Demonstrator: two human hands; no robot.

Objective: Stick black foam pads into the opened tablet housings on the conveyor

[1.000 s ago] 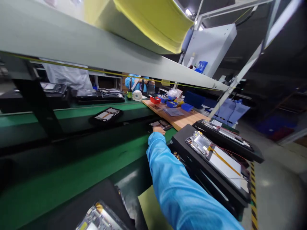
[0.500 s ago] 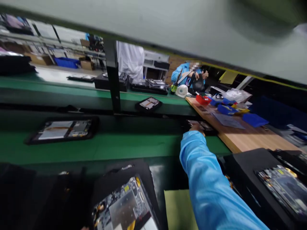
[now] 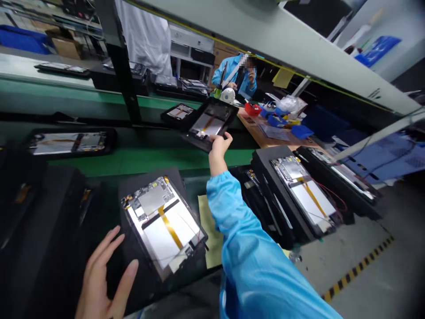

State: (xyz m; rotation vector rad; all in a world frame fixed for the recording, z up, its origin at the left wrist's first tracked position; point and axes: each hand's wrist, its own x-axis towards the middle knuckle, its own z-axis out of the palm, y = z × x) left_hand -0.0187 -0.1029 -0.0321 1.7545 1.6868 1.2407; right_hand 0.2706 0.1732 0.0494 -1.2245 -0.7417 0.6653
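My right hand (image 3: 219, 150) grips the near edge of an opened tablet (image 3: 210, 124) in a black tray, thumb on top, and holds it tilted above the green conveyor belt (image 3: 149, 160). My left hand (image 3: 106, 277) is open, fingers apart, just left of another opened tablet (image 3: 166, 221). That tablet lies on a black foam block (image 3: 177, 175) in front of me, its circuit board, pale battery and orange ribbon cable bare. A yellow-green sheet (image 3: 209, 235) lies to its right, partly under my blue sleeve.
Another tablet in a tray (image 3: 71, 142) sits on the belt at left. At right, a tablet on foam (image 3: 303, 188) stands beside stacked trays. A wooden board (image 3: 262, 137) carries small bins. Across the line sits a co-worker in blue (image 3: 237, 73). A dark post (image 3: 121, 62) rises at the back.
My right hand has lifted a tablet in its tray off the belt and brought it nearer and leftward. My left hand has come into view, open. The camera has turned right and down.
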